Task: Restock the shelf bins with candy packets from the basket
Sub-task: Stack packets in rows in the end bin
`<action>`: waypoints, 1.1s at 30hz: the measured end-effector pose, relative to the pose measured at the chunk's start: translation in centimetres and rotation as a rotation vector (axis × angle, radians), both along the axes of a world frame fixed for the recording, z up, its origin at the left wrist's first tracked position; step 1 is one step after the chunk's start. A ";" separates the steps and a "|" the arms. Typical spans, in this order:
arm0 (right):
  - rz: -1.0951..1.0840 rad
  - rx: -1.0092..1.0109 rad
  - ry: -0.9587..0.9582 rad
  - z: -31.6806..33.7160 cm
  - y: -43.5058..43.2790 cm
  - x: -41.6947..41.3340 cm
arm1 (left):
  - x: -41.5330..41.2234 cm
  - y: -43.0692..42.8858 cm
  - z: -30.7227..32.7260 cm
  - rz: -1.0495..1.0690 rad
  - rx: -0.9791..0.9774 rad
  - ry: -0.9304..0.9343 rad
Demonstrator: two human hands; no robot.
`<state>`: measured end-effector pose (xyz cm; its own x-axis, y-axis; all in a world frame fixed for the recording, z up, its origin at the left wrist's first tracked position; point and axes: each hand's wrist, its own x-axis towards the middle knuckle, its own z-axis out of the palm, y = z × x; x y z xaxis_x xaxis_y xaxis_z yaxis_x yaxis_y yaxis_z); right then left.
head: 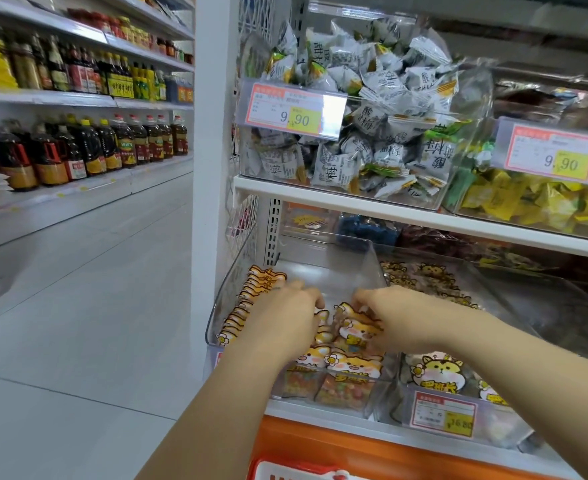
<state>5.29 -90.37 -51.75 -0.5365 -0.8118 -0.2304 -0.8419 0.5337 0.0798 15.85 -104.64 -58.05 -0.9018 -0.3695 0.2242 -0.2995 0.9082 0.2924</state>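
**Floor:** Where are your hands?

**Operator:** Both are down in the clear bin (372, 261) at the left end of the lower shelf (306, 410). My left hand (285, 306) is sunk among the candy packets (351, 367). Its fingers are bent downward and I see only the back of it, so I cannot tell whether it has hold of anything.

**Floor:** And the right?

**Operator:** My right hand (400, 317) is just beside the left. Its fingers (360, 299) are curled over the top edge of a cat-face packet (358, 330) near the middle of the bin. The thumb is hidden.

**Floor:** How does the stock lie?

**Operator:** A row of packets (251, 296) stands on edge along the bin's left wall. More packets lean against the front wall, faces towards me.

**Floor:** What's around it?

**Operator:** The neighbouring bin (500, 433) to the right holds hamster packets (438, 370) and has a price tag (441, 414) on its front. On the shelf above, a bin of white wrapped sweets (372, 133) carries a 9.90 tag (292, 110). Beside that is a bin of yellow sweets (528, 199). Across the aisle, bottles (78, 147) line the shelves.

**Floor:** Is the basket in view?

**Operator:** A red and white rim (296, 471) shows at the bottom edge. I cannot tell whether it is the basket.
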 end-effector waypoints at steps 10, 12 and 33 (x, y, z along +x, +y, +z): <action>0.068 -0.027 -0.110 0.1 0.2 -1.6 | -0.5 0.0 0.0 0.040 -0.018 -0.156; 0.076 -0.028 -0.055 -0.2 -0.2 -1.9 | -0.6 -0.1 0.4 0.044 0.003 -0.178; 0.313 0.210 0.230 -2.6 -2.9 -3.5 | -1.8 -1.2 1.2 -0.061 0.149 -0.329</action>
